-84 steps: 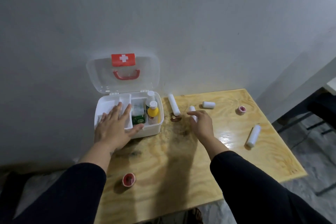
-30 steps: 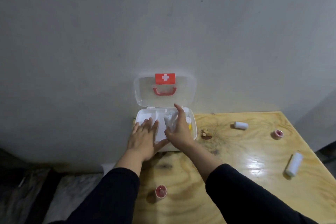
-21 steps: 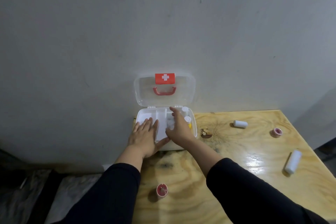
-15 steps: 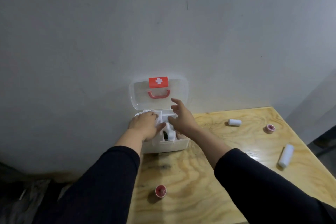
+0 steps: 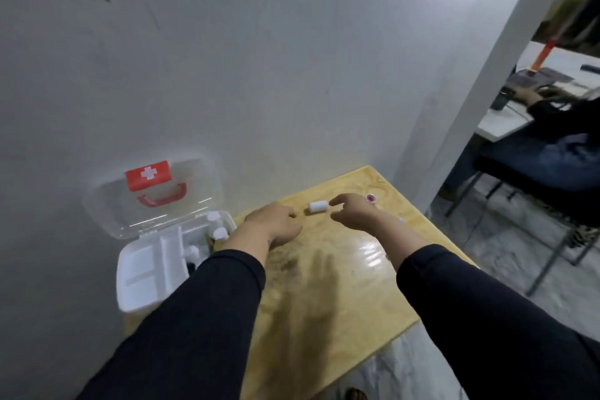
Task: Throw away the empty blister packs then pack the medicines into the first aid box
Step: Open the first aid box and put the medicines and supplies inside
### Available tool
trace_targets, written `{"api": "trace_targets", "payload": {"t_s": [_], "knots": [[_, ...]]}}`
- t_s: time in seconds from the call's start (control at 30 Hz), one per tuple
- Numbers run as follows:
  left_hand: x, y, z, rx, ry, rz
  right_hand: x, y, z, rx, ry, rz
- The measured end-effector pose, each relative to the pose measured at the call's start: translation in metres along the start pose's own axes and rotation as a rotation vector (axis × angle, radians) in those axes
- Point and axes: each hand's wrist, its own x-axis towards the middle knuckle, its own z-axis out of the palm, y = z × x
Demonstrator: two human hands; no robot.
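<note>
You can read no words or numbers; only a white cross on the red label of the box lid.

Grey wall, plywood table, seated person far right.

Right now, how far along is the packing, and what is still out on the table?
Done: several bottles already stand in the open first aid box. In hand: nothing is gripped yet; the right hand reaches toward the small white roll on the table, the left hand beside it. Left: that roll and the small red-topped item. No blister packs are visible.
</note>
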Motion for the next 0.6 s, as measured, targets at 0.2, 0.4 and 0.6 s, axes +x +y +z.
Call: {"api": "trace_targets", "payload": {"t_s": [0.2, 0.4, 0.6], "knots": [[0.034, 0.026, 0.026, -0.07, -0.097, -0.022, 0.028, 0.089, -0.014, -0.003, 0.08, 0.216], [0.055, 0.032, 0.048, -0.194, -0.111, -0.107, 0.052, 0.139, -0.004, 0.039, 0.149, 0.354], [0.062, 0.036, 0.058, -0.127, -0.167, -0.14, 0.072, 0.146, 0.002, 0.091, 0.155, 0.267]]}}
